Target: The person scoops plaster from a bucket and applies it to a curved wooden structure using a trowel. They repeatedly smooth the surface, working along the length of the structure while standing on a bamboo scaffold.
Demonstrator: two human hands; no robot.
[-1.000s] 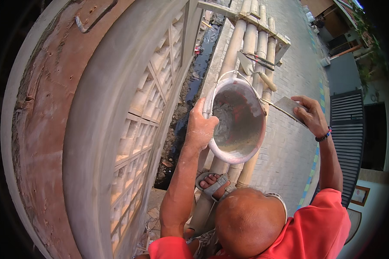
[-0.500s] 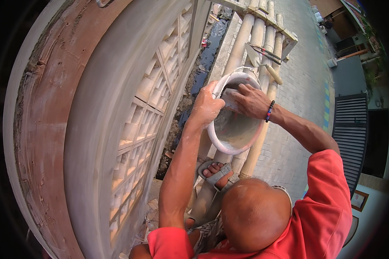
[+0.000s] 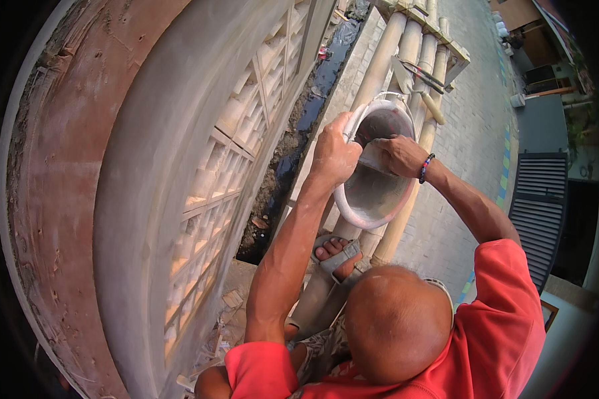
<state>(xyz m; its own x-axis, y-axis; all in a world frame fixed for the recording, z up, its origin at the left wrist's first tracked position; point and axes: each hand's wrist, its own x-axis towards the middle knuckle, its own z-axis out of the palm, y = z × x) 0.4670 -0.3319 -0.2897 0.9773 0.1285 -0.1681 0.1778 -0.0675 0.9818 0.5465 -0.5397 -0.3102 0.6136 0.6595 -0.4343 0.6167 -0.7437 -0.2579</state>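
A pale, mortar-smeared bucket (image 3: 374, 216) is tipped so that its mouth faces me, above the bamboo poles. My left hand (image 3: 337, 151) is closed around its left rim, near the wire handle. Reaching into the mouth, my right hand (image 3: 404, 157) pinches a flat greyish scraper-like plate (image 3: 375, 158); its far edge is hard to make out against the bucket's inside. A grey film coats the inner wall. Just beyond the bucket lie a trowel (image 3: 432, 108) with a wooden grip and a red-and-black-handled hand tool (image 3: 422, 76).
Bamboo poles (image 3: 387, 50) lashed to a wooden crosspiece (image 3: 439, 34) form the platform, with my sandalled foot (image 3: 337, 256) on it. On the left stands a plastered wall with a latticed block panel (image 3: 213, 179). A wet gutter (image 3: 307, 116) runs beside it; paving (image 3: 476, 113) lies right.
My right hand and the plate have come slightly nearer along the bucket's inside. The whole view has shifted a little; my left hand keeps its hold on the rim.
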